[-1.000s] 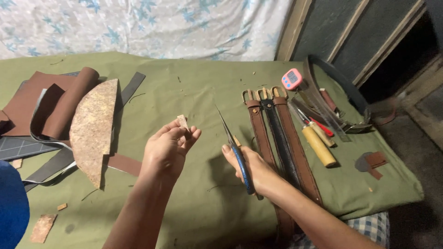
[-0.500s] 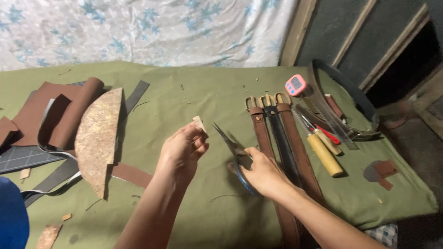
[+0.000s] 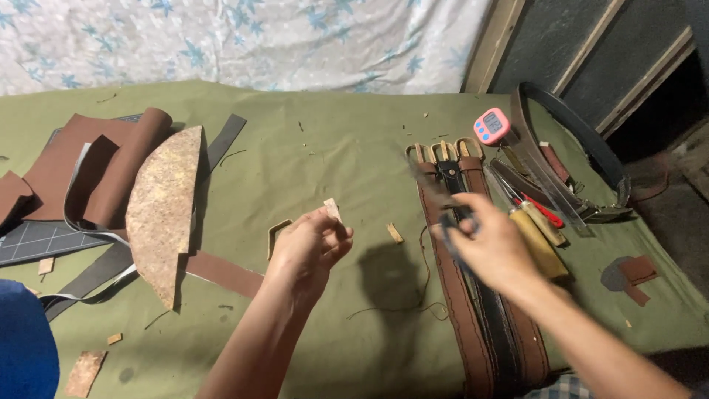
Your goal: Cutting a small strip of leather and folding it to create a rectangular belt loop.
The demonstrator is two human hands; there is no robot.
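Observation:
My left hand (image 3: 309, 247) is raised over the green cloth (image 3: 332, 148) and pinches a small tan leather scrap (image 3: 333, 209) between thumb and fingers. My right hand (image 3: 487, 247), blurred by motion, grips blue-handled scissors (image 3: 443, 210) and hovers above three belts (image 3: 473, 310) that lie side by side, two brown and one black. A small tan offcut (image 3: 395, 233) lies on the cloth between my hands.
A half-round cork-like leather piece (image 3: 164, 210), brown leather rolls (image 3: 96, 170) and a cutting mat (image 3: 37, 240) sit at left. A pink timer (image 3: 492, 126), wooden-handled tools (image 3: 538, 240), a clear ruler and a coiled dark belt (image 3: 576, 148) lie at right.
My right hand has swung the scissors rightward, away from the scrap and over the belts. A small offcut now lies on the cloth. My left hand holds the scrap nearly in place.

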